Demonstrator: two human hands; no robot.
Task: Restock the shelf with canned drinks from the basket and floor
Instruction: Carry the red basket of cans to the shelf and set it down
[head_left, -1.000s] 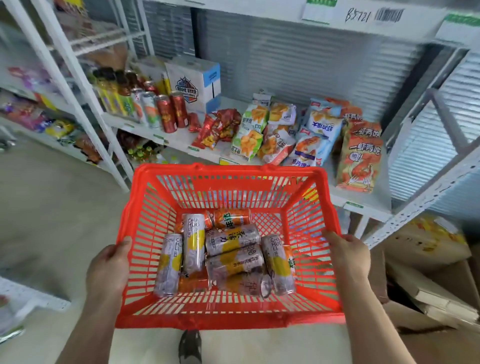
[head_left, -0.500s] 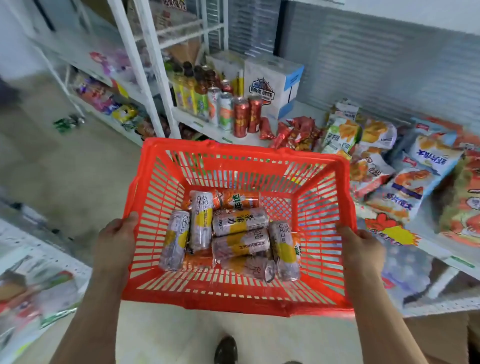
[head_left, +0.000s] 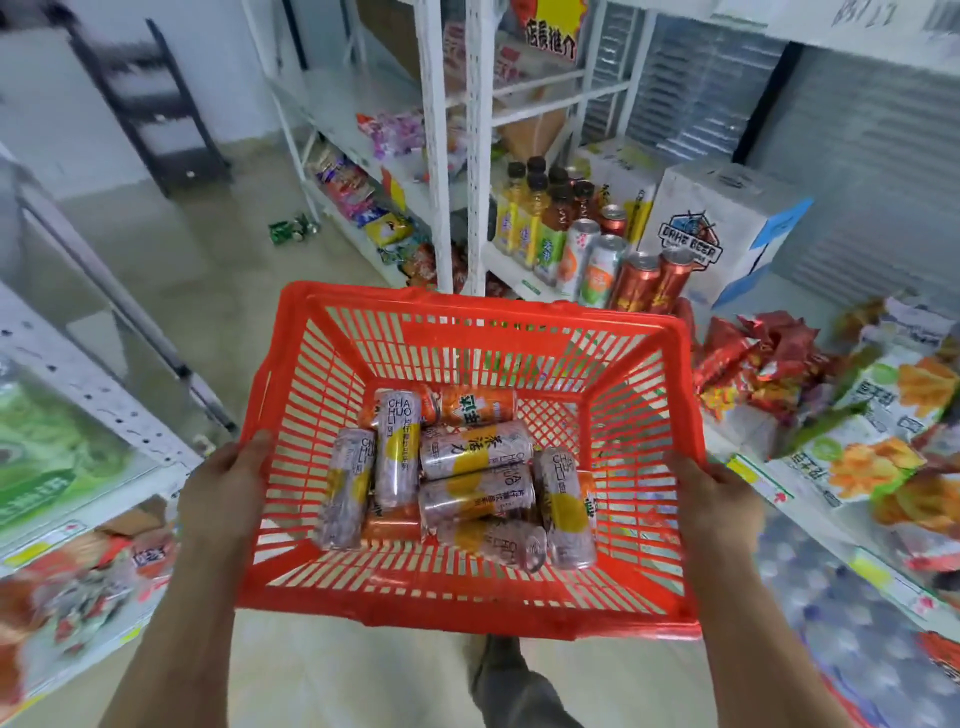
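Cans (head_left: 457, 480) lie loose in a heap on the floor of the red basket (head_left: 470, 332), which you carry in the air near the shelf. Your left hand (head_left: 228, 480) has its thumb hooked over the left rim; your right hand (head_left: 719, 501) clasps the right rim, its fingers hidden outside. Tilt it and the heap could roll, shifting weight and slipping your grip. The far rim sits just beside the standing red cans (head_left: 652, 280) and may topple them.
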